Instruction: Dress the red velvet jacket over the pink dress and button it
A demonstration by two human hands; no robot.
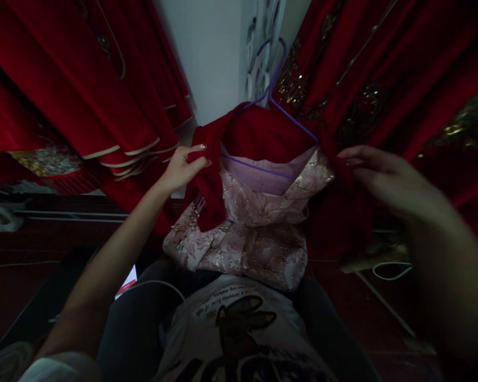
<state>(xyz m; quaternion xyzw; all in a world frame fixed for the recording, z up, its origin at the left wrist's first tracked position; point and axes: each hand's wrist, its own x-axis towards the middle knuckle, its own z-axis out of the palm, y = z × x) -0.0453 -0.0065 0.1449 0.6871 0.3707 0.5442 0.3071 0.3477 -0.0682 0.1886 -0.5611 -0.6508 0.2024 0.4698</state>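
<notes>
A purple wire hanger (282, 109) stands in the neck of a red jacket (258, 127). Inside the jacket's opening shows a pink brocade dress (258, 204) with shiny gold patterns, its lower part folded over my lap. My left hand (185, 167) pinches the jacket's edge at the left shoulder between thumb and fingers. At the opposite shoulder, my right hand (376, 167) has its fingers closed on the dark red cloth, partly in shadow. One bar of the hanger crosses the pale lining of the dress.
Red curtain-like cloths with gold trim (75, 95) hang on the left. More red cloth with gold sequins (366, 106) hangs on the right. Behind the hanger stands a white panel (219, 58). A lit phone (126, 282) with a white cable lies beside my left thigh.
</notes>
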